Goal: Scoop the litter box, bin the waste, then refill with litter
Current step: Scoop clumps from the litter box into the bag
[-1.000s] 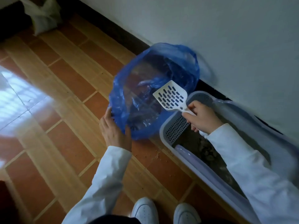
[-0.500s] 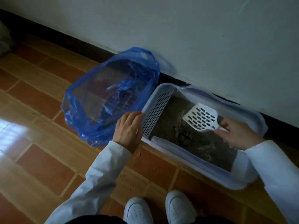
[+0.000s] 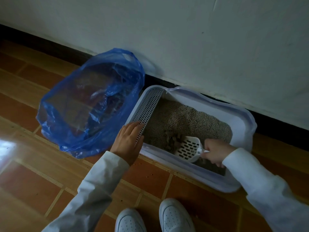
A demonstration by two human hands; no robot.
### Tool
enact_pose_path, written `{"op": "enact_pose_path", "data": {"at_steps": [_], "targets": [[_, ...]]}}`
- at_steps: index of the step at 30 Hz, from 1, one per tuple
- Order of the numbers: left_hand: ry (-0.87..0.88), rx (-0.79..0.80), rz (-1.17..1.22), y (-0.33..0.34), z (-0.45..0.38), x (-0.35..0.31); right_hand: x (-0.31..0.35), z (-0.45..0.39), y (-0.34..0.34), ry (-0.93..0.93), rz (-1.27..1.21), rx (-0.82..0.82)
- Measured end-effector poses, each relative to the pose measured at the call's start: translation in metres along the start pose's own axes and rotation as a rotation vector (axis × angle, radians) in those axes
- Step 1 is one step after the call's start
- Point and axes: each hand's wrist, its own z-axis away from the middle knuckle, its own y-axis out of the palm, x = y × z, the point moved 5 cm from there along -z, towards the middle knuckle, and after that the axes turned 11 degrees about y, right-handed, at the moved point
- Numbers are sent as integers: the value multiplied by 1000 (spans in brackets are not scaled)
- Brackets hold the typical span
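Note:
A white litter box (image 3: 241,121) stands on the floor against the wall, with grey litter (image 3: 187,118) inside. Dark clumps (image 3: 173,139) lie near its front edge. My right hand (image 3: 215,152) grips the handle of a white slotted scoop (image 3: 189,149), whose blade sits low in the litter against the clumps. My left hand (image 3: 128,141) rests flat, fingers straight, on the grated step (image 3: 148,108) at the box's left end. An open blue plastic bag (image 3: 90,104) lies on the floor just left of the box.
The white wall and its dark skirting (image 3: 275,121) run right behind the box and bag. Red-brown floor tiles (image 3: 30,181) spread to the left and front, with a few litter grains scattered. My white shoes (image 3: 153,218) stand at the bottom.
The scoop went from over the bag's mouth to the box and down into the litter by the clumps. My left hand left the bag's rim and settled on the grated step.

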Motion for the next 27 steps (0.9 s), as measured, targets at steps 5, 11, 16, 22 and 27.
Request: {"op": "enact_pose_path", "data": {"at_steps": [5, 11, 16, 22, 27], "targets": [[-9, 32, 6, 10, 0, 1, 4, -29, 25, -10, -306, 58], [-2, 59, 9, 20, 1, -1, -2, -44, 29, -18, -572, 120], [0, 54, 8, 20, 1, 2, -33, -29, 1, 25, -371, -31], [2, 41, 11, 20, -2, 0, -51, -15, -24, 19, -387, -147], [7, 37, 6, 20, -2, -1, -52, -12, -25, -19, -609, -78]]}}
